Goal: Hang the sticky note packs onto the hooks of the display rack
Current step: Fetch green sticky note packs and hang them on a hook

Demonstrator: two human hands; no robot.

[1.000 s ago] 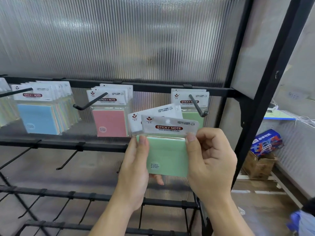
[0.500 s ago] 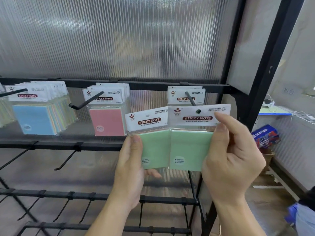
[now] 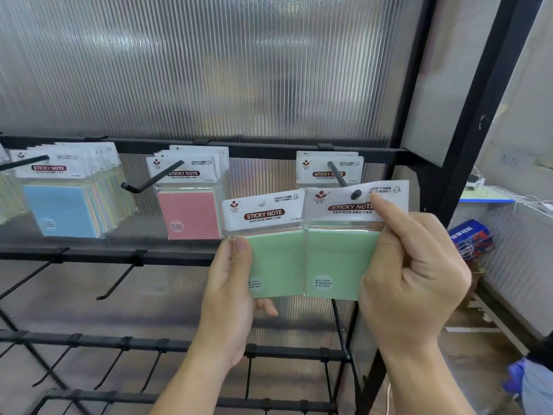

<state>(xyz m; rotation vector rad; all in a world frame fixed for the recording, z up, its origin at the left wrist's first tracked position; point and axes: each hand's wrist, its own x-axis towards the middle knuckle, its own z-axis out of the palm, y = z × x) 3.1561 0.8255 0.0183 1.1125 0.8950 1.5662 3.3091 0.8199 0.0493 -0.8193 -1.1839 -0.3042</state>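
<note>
Sticky note packs, two green ones, sit side by side at centre frame, one in each hand. The left hand (image 3: 230,295) grips the left green pack (image 3: 275,262) by its left edge, with the thumb flat on the front and the fingers curled behind, one fingertip showing under the lower edge. The right hand (image 3: 413,280) pinches the right green pack (image 3: 338,259) at its right side, thumb pressed on the white header card and the other fingers curled. The right green pack's left edge lies over the other's right edge.

Each is a clear sleeve round a green pad, with a white header reading "STICKY NOTE" in a red label and a round sticker near the lower left corner. The dark tip of the right hook (image 3: 336,173) shows in the hole of the right green pack's header.

Behind it, the hanging pack (image 3: 314,169) sits on the same hook, close to the top bar (image 3: 269,151). Further left along that bar, a pink-fronted stack (image 3: 188,214) hangs mid-frame and a blue-fronted stack (image 3: 59,211) at the left. A ribbed panel (image 3: 209,70) backs the rack.
</note>
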